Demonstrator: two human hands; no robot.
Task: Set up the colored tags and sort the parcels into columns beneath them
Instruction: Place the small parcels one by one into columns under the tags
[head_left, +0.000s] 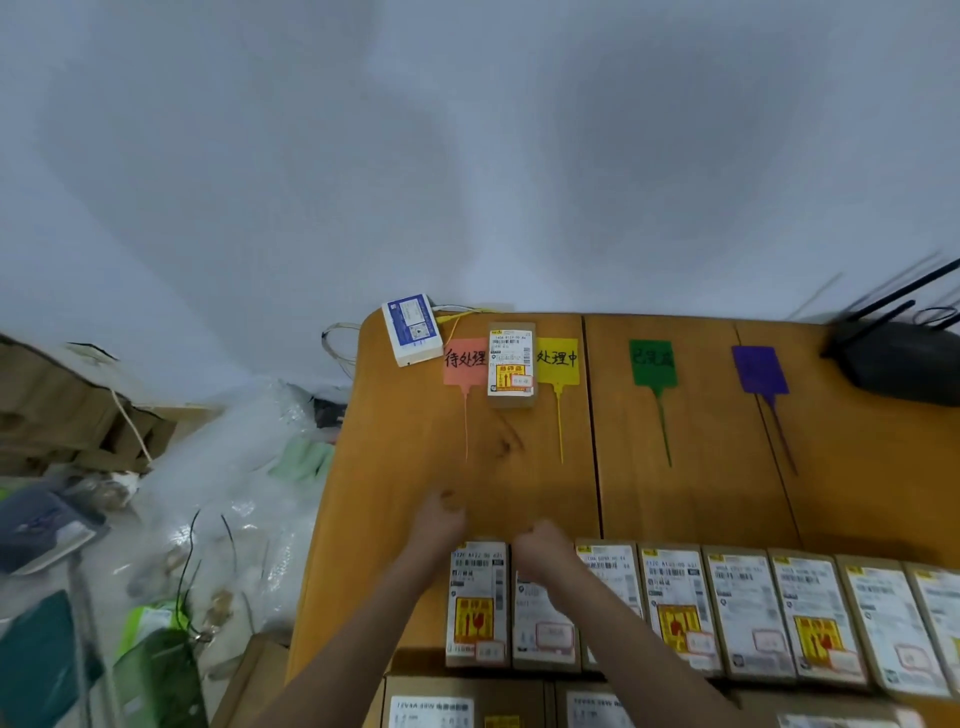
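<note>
Parcels, brown cardboard boxes with white labels (675, 608), in a row along the table's near edge. Left hand (441, 522) and right hand (540, 545) loosely curled at the row's left end; grip unclear. One parcel (511, 364) lies between pink tag (465, 361) and yellow tag (557, 359); green tag (652, 362), purple tag (759, 369) towards the far right corner. Judged: tags set, sorting begun; next, take a left-end parcel.
</note>
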